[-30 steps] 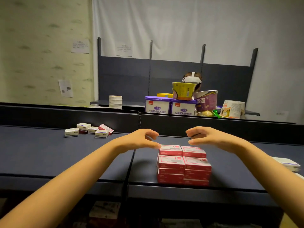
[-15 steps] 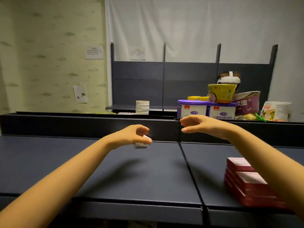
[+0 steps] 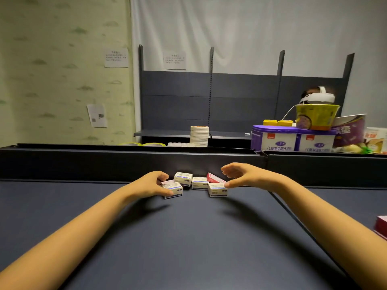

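Several small white boxes with blue stripes lie in a loose cluster at the back of the dark shelf (image 3: 188, 237), with a red box (image 3: 213, 178) leaning among them. My left hand (image 3: 151, 184) curls round the leftmost white box (image 3: 174, 189), thumb at its front and fingers over its top. My right hand (image 3: 240, 177) hovers at the cluster's right side, fingers spread and curved above the red box, thumb touching the rightmost white box (image 3: 218, 189). Two more white boxes (image 3: 183, 178) (image 3: 199, 183) sit between my hands.
A stack of red boxes (image 3: 381, 228) shows at the right edge. A raised dark ledge (image 3: 125, 162) runs behind the cluster. Beyond it stand purple tubs (image 3: 293, 139), a yellow bowl (image 3: 317, 117), stacked white rolls (image 3: 199, 136) and a person wearing a headset (image 3: 316, 97).
My view and both arms swung left from the red stack to the white box cluster. My left hand has closed onto the leftmost box; my right hand has come down beside the rightmost one.
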Demonstrator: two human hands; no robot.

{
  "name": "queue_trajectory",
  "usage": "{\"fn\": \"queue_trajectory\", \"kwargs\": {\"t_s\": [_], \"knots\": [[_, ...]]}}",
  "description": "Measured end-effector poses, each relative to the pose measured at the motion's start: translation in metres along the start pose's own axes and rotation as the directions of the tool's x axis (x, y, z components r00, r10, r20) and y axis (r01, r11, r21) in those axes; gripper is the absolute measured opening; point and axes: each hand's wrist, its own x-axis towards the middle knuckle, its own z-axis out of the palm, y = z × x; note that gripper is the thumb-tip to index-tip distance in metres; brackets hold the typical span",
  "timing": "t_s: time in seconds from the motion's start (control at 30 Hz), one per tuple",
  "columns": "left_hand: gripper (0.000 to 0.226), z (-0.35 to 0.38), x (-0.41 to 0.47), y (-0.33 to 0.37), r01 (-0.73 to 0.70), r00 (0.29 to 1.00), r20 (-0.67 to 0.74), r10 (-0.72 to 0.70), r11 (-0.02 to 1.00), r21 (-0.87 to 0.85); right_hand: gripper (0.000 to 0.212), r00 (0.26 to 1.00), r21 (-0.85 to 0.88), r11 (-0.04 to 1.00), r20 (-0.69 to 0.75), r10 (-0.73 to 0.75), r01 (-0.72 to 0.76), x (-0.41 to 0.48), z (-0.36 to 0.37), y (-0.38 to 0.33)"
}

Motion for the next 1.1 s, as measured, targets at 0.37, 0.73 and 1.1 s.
{"fn": "queue_trajectory", "kwargs": {"t_s": [0.37, 0.73, 1.1], "knots": [[0.055, 0.014, 0.016, -0.026, -0.039, 0.997, -0.057, 0.047, 0.99, 0.134, 0.058, 0.983, -0.116, 0.98, 0.071, 0.169, -0.16, 0.037, 0.015, 0.023], [0.045, 0.009, 0.009, -0.012, -0.103, 0.985, -0.135, 0.106, 0.994, 0.025, 0.038, 0.986, -0.146, 0.976, -0.066, 0.154, -0.162, 0.032, 0.026, 0.025], [0.044, 0.01, -0.03, 0.038, -0.185, 0.981, -0.075, 0.181, 0.981, -0.06, 0.029, 0.986, 0.053, 0.999, -0.167, 0.001, 0.008, -0.028, 0.012, 0.009]]}}
